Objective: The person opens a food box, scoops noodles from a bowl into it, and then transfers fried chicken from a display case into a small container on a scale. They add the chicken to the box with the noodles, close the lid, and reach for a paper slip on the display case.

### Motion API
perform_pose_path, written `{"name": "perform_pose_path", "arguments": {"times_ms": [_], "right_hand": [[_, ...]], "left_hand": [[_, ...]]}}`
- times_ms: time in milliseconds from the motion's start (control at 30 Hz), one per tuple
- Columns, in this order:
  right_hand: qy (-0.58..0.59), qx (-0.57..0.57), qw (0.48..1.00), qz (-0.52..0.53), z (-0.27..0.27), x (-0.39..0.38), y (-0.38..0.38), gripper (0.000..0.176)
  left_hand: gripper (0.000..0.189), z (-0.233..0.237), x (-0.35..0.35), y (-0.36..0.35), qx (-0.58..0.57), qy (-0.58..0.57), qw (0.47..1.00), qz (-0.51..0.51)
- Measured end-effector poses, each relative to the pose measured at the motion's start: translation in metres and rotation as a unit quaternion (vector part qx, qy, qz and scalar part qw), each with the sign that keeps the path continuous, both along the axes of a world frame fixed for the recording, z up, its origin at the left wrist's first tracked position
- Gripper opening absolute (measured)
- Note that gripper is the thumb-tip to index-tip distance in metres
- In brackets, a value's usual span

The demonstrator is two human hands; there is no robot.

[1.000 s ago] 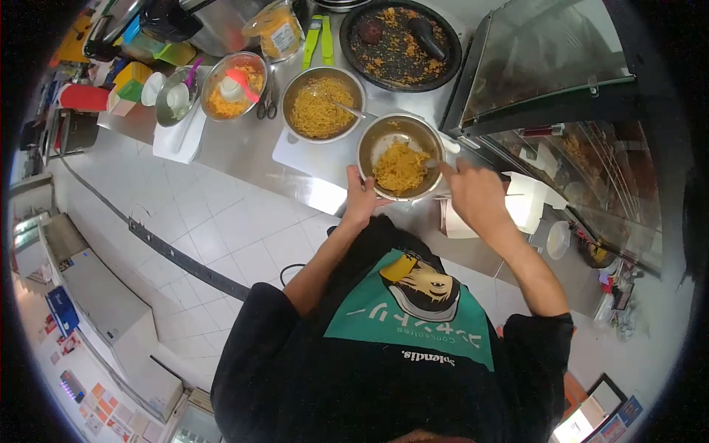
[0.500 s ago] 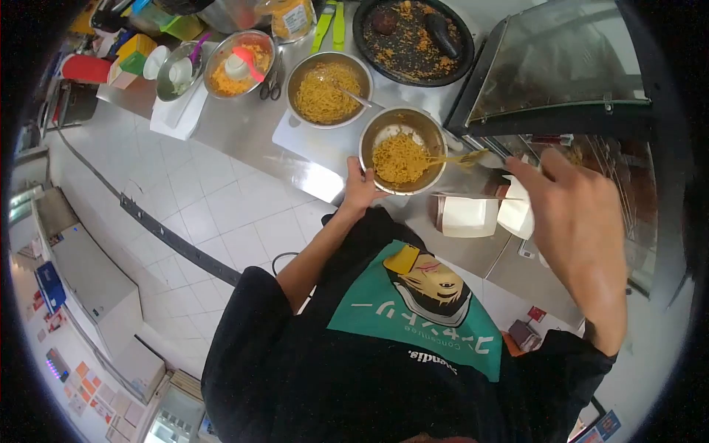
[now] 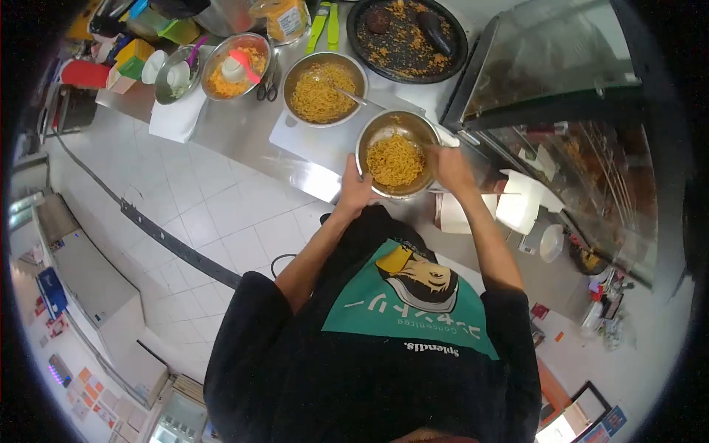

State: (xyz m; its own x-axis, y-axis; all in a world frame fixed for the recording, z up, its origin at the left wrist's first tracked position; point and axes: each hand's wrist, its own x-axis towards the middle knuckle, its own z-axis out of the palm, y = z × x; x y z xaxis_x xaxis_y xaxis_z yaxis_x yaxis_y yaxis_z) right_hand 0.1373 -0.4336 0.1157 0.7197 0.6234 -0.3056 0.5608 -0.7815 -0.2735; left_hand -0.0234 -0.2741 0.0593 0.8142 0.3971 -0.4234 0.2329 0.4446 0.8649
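My left hand [image 3: 357,190] grips the near left rim of a steel bowl [image 3: 384,131], thumb over the edge. Seasoned yellow noodles [image 3: 396,161] lie in it. At the bowl's right side, my right hand [image 3: 451,167] is closed on a utensil that looks like a fork, mostly hidden by the fingers and bowl. Behind, a second steel bowl [image 3: 292,105] holds more noodles [image 3: 319,94] and a metal utensil [image 3: 350,96]. Two open white cartons, the nearer box [image 3: 459,215] and the farther box [image 3: 519,203], stand right of my right forearm.
A black stone mortar [image 3: 362,60] with a pestle [image 3: 436,33] is at the back. A glass display case [image 3: 550,66] borders the right. On the left are scissors [image 3: 267,89], a bowl of orange shreds [image 3: 216,52] with a red spoon [image 3: 247,65], and green-handled tools [image 3: 332,29].
My right hand has come back left and down from beyond the cartons to the bowl; the noodles it was lifting no longer show in the air. My left hand keeps its grip on the rim.
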Motion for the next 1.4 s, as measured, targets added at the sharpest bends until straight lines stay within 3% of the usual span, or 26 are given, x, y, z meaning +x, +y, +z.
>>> {"name": "perform_pose_path", "arguments": {"times_ms": [33, 133, 267, 400, 467, 633, 767, 967, 1100, 1233, 1333, 1367, 1400], "right_hand": [[0.050, 0.105, 0.993, -0.021, -0.005, -0.007, 0.001, 0.026], [0.086, 0.184, 0.978, 0.039, 0.007, -0.033, 0.003, 0.027], [0.066, 0.175, 0.978, 0.097, 0.056, -0.075, -0.012, 0.034], [0.037, 0.119, 0.989, 0.077, 0.101, -0.114, -0.055, 0.035], [0.048, 0.180, 0.981, 0.059, 0.112, -0.127, -0.080, 0.031], [0.059, 0.193, 0.976, 0.081, 0.109, -0.138, -0.148, 0.030], [0.088, 0.188, 0.969, 0.134, 0.099, -0.145, -0.193, 0.025], [0.048, 0.122, 0.974, 0.184, 0.057, -0.117, -0.203, 0.016], [-0.028, 0.145, 0.977, 0.156, 0.038, -0.080, -0.206, 0.017], [-0.012, 0.222, 0.971, 0.091, 0.046, -0.052, -0.224, 0.018], [0.018, 0.188, 0.970, 0.150, 0.052, -0.060, -0.229, 0.019], [0.020, 0.223, 0.958, 0.178, 0.044, -0.070, -0.228, 0.018], [0.021, 0.225, 0.957, 0.182, 0.040, -0.073, -0.225, 0.018]], "left_hand": [[0.037, 0.005, -0.002, 0.002, -0.029, -0.007, 1.000, -0.001], [0.039, 0.024, -0.014, 0.004, 0.005, 0.030, 0.998, -0.052], [0.042, 0.061, -0.037, -0.015, -0.023, 0.047, 0.998, -0.021], [0.042, 0.093, -0.061, -0.039, -0.063, 0.049, 0.997, 0.006], [0.041, 0.100, -0.077, -0.060, -0.046, 0.044, 0.997, 0.044], [0.044, 0.114, -0.114, -0.132, 0.000, 0.060, 0.992, 0.109], [0.044, 0.111, -0.124, -0.208, 0.026, 0.082, 0.979, 0.185], [0.032, 0.101, -0.078, -0.287, 0.058, 0.070, 0.954, 0.287], [0.027, 0.095, -0.055, -0.299, 0.109, 0.074, 0.932, 0.339], [0.027, 0.086, -0.045, -0.304, 0.152, 0.046, 0.909, 0.384], [0.024, 0.074, -0.037, -0.305, 0.213, 0.030, 0.894, 0.393], [0.024, 0.061, -0.036, -0.302, 0.215, 0.029, 0.891, 0.399], [0.024, 0.043, -0.038, -0.297, 0.282, 0.052, 0.873, 0.394]]}}
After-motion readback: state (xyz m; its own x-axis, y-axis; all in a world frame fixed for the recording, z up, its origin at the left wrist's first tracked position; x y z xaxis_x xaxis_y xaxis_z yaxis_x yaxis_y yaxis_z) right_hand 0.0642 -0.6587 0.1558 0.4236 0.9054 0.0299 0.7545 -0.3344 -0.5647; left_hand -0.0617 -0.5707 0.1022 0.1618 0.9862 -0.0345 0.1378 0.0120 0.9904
